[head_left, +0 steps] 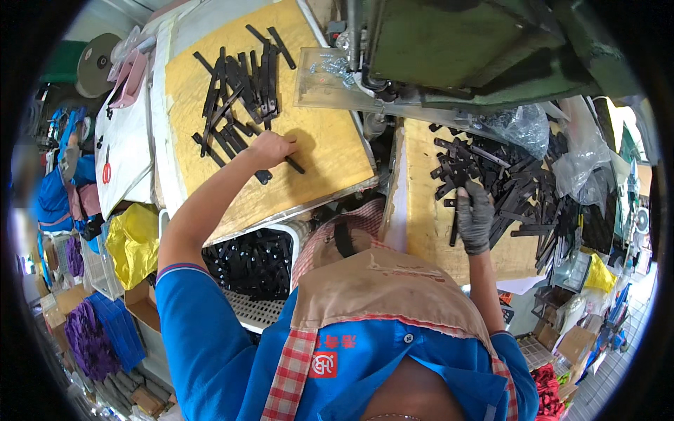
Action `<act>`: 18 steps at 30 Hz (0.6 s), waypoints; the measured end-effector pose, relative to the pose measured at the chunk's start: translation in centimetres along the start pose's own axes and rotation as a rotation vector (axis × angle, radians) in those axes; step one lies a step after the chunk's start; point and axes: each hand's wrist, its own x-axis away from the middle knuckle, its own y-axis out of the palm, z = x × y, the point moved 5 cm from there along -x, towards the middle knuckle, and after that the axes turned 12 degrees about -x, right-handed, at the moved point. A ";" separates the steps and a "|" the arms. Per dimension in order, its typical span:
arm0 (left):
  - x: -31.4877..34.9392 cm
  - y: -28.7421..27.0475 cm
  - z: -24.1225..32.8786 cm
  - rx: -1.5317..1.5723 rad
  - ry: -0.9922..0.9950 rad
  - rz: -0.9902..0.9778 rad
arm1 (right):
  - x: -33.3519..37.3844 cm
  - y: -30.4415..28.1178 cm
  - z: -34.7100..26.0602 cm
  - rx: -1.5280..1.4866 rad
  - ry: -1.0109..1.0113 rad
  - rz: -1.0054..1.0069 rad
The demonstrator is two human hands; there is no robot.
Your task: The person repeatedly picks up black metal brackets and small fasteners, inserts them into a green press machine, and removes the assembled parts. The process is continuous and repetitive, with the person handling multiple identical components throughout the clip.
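The black strips (282, 48) lie in a loose, crossing pile toward the far side of the left table (333, 158); more black parts (516, 203) crowd the right table (432, 242). Each strip looks thin, stiff and probably light, unlikely to break, perhaps a little slippery on its flat faces. A pinch across the long edges near the middle would likely balance best; a free end suits those caught under others.

The left hand (272, 147), bare, reaches far with the arm extended, knuckles up, at the pile's near edge; a strip end juts out beside it. The gloved right hand (475, 217) rests palm down at the parts' left edge, forearm coming from the near side. Whether either hand's fingers are clamped on anything, I cannot tell.
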 end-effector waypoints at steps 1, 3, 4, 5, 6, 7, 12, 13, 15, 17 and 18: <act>-0.4 0.3 0.0 -0.019 0.048 0.006 | 0.0 1.4 0.4 -0.187 0.149 -0.024; -2.0 -2.4 1.9 0.084 0.079 0.138 | -0.3 3.6 0.9 -0.299 0.242 -0.047; -2.3 -4.1 3.5 0.138 0.098 0.200 | -1.0 4.5 0.6 -0.237 0.181 -0.060; -2.7 -6.7 5.0 0.236 0.071 0.324 | -1.3 5.2 0.3 -0.255 0.220 -0.051; -2.8 -8.9 6.3 0.465 0.000 0.473 | -1.8 5.9 -0.4 -0.277 0.254 -0.055; -3.2 -10.7 7.1 0.738 -0.102 0.513 | -2.3 6.5 -0.9 -0.319 0.277 -0.050; -5.9 -15.2 8.6 1.521 -0.201 0.694 | -5.2 9.4 -2.6 -0.349 0.049 0.054; -6.8 -15.1 8.4 1.566 -0.199 0.697 | -5.4 9.9 -2.3 -0.388 0.181 -0.043; -8.2 -14.9 8.1 1.649 -0.196 0.696 | -5.9 11.7 -1.7 -0.535 0.292 -0.023; -8.8 -11.8 8.8 1.785 -0.422 0.786 | -5.3 14.9 0.9 -0.794 0.504 -0.023; -9.3 -9.4 8.8 1.842 -0.545 0.845 | -5.2 15.2 1.0 -0.867 0.555 -0.029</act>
